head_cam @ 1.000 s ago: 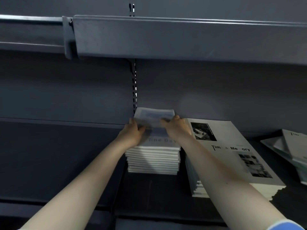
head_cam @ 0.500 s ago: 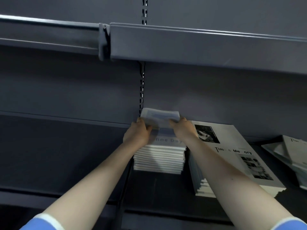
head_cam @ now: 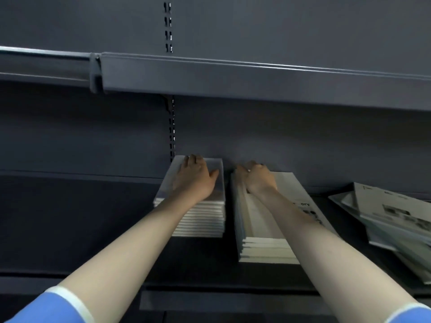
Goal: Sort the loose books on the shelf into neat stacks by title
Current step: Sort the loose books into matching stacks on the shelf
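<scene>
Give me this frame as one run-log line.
left hand: flat on left stack | right hand: curled at far end of middle stack | loose books: right, unsorted

I am standing at what is looking like a shop's display shelving, likely a bookshop. Dark grey metal shelves are running across the frame, a slotted upright is showing at centre, and a price-strip rail is fronting the upper shelf. Many copies of the same books are lying stacked at centre and right.
</scene>
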A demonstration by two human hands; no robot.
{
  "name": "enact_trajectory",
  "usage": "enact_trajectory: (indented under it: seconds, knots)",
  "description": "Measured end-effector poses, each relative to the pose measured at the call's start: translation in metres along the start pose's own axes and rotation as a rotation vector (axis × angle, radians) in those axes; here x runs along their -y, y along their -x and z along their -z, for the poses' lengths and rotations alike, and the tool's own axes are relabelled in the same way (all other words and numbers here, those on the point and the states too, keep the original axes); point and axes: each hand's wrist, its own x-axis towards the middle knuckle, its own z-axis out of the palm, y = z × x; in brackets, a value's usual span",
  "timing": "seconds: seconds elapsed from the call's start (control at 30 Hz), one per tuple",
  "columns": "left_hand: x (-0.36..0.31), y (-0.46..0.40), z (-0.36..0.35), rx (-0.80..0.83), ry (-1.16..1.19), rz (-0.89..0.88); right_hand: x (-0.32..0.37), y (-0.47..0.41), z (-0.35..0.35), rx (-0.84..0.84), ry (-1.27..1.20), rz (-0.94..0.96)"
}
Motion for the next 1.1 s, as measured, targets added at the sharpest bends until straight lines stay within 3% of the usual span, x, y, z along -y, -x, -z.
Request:
enact_trajectory:
  seconds: [0.33,0.63,1.1]
  knots:
    - [-0.150,0.006,-0.047,0.005,0.034,-0.075,-0.142,-0.001,0.100,0.005,0.236,-0.024]
    - [-0.290,0.021,-0.122,0.106,0.093,-0.111,-0.280,-0.011,0.172,0.024,0.324,-0.090]
    - [-0.365,0.026,-0.204,0.375,0.159,-0.055,-0.392,-0.008,0.206,0.040,0.316,-0.263]
